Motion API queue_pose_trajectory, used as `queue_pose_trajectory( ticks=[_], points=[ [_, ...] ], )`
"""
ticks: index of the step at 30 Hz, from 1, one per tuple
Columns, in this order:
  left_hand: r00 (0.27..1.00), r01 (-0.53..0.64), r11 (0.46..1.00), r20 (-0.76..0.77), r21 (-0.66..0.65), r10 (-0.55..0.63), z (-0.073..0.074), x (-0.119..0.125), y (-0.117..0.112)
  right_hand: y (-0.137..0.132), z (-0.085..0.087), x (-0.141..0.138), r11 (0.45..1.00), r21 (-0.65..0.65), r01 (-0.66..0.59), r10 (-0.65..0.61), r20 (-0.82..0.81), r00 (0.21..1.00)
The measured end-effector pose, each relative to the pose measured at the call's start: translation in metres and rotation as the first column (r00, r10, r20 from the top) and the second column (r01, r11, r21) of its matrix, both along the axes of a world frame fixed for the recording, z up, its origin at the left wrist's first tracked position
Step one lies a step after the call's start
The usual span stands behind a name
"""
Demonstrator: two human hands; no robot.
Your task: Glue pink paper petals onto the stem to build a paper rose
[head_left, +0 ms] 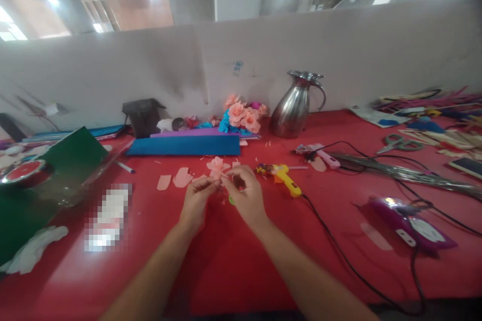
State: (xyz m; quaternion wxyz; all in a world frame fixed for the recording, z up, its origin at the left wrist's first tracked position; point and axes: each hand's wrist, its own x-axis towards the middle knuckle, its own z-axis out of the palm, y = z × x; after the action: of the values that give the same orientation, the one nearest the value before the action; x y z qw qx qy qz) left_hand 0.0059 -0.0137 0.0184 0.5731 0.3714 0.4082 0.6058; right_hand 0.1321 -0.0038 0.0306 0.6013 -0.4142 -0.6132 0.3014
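Observation:
My left hand (197,199) and my right hand (244,194) meet over the red table (233,261), fingertips pinched together on a small pink paper flower (217,166). A bit of green shows under my right hand. Loose pink paper petals (176,179) lie on the table just left of my hands. A yellow glue gun (285,176) rests to the right of my right hand, its black cord trailing toward me.
A blue paper roll (184,145), finished paper flowers (241,115) and a steel jug (295,105) stand at the back by the wall. A second glue gun (320,154), wires, scissors (399,143) and a purple power strip (410,223) lie right. Green sheet (56,170) at left.

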Motion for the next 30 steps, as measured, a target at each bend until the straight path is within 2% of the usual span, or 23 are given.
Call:
queue_pose_trajectory(
  ticks=[3,5,14,18,26,30],
  points=[
    [1.0,0.004,1.0,-0.026,0.031,-0.004,0.0002,-0.001,0.0003,-0.0027,0.0002,-0.0002,0.997,0.08,0.015,-0.018,0.042,0.999],
    [0.999,-0.003,0.999,-0.033,0.032,0.004,0.0009,-0.0014,0.0004,-0.0046,0.0004,-0.0007,0.996,0.087,0.014,-0.018,0.045,0.999],
    [1.0,-0.017,1.0,-0.015,0.001,0.017,0.0023,-0.002,-0.0006,-0.0048,0.0044,-0.0014,0.998,-0.063,-0.003,-0.001,-0.054,0.999],
    [0.999,0.0,1.0,-0.034,0.014,0.001,0.0002,-0.0029,-0.0006,-0.0026,0.0056,0.0003,0.992,-0.108,-0.058,0.047,-0.096,0.994],
    [1.0,0.01,0.999,-0.018,0.036,-0.009,-0.0004,-0.0033,0.0002,-0.0036,0.0063,0.0005,0.998,-0.052,-0.017,0.019,0.041,0.999],
    [1.0,0.012,0.999,-0.028,0.039,-0.011,0.0013,-0.0039,0.0,-0.0061,0.0068,-0.0011,0.988,-0.131,-0.08,0.081,0.004,0.997]
  ],
)
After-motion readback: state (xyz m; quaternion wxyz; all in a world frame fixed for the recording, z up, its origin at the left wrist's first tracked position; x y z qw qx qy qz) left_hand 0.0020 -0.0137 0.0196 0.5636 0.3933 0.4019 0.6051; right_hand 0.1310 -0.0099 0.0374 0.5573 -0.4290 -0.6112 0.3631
